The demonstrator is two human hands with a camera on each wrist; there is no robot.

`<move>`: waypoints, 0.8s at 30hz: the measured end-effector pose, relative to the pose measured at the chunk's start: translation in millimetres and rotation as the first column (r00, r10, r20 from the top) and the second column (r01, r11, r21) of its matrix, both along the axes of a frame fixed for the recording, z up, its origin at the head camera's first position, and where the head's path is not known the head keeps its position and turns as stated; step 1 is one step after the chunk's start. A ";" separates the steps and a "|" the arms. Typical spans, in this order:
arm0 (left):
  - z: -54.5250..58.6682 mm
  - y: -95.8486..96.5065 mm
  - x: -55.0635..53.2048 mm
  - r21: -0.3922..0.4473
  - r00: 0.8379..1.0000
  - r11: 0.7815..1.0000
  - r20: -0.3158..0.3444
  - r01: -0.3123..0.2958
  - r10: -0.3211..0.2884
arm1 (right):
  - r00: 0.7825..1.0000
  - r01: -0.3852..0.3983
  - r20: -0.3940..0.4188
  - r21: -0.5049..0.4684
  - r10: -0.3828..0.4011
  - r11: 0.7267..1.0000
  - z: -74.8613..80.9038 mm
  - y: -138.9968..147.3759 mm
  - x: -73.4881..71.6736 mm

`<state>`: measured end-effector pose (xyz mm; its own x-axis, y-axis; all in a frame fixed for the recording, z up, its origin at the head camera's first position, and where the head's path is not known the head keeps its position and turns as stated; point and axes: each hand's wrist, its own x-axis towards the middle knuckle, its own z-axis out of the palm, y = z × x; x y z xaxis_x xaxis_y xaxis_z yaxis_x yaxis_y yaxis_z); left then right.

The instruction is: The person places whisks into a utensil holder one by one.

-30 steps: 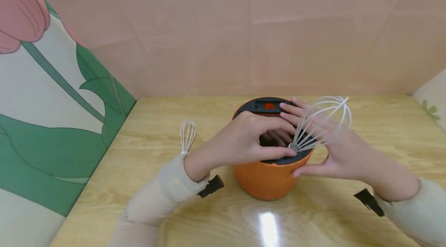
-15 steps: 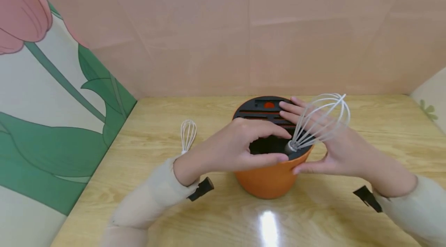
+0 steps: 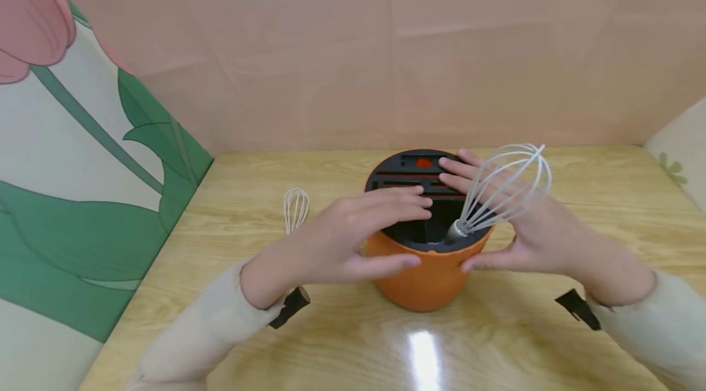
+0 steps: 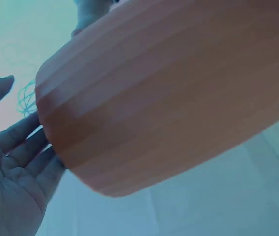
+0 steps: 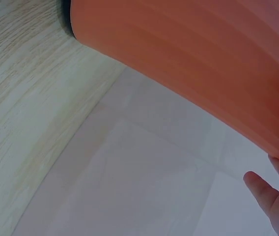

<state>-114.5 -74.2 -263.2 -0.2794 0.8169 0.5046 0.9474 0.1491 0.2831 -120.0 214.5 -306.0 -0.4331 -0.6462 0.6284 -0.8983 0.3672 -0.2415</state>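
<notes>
An orange round utensil holder [image 3: 419,285] with a black slotted top stands upright on the table. A large whisk [image 3: 459,230] leans to the right in its front opening, white wires up, its handle mostly hidden inside. My left hand [image 3: 353,231], fingers extended and holding nothing, is at the holder's left front; in the left wrist view its fingertips overlap the rim. My right hand [image 3: 532,231] rests its spread, straight fingers on the right of the rim behind the whisk, thumb against the orange side.
A smaller white whisk [image 3: 296,207] lies on the wooden table [image 3: 231,195] to the left, partly hidden behind my left arm. A pinkish wall covering [image 3: 309,72] rises along the back edge, and a flower-patterned panel [image 3: 94,195] borders the left.
My left hand has let go of the large whisk and moved left, its fingers straightening. The whisk now leans in the holder by itself. My right hand has stayed on the rim.
</notes>
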 end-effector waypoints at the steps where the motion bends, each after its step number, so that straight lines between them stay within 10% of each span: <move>1: 0.1 -2.1 0.7 -0.002 1.000 1.000 -0.013 -0.009 0.009 | 1.000 0.002 0.001 0.000 -0.002 1.000 -0.1 -0.2 0.1; 13: -1.5 -25.2 -0.2 -0.102 0.976 0.977 -0.134 -0.186 0.172 | 0.999 0.038 0.019 0.039 -0.039 0.999 1.6 -0.1 1.3; 24: -9.0 -41.9 -0.2 -0.212 0.876 0.865 -0.280 -0.455 0.392 | 0.996 0.065 0.055 0.055 -0.068 0.996 0.5 -0.2 3.0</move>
<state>-114.7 -116.1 -272.2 -0.5357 0.7552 0.3778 0.8076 0.5889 -0.0322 -117.1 214.3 -305.5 -0.5103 -0.6465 0.5671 -0.8567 0.4394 -0.2701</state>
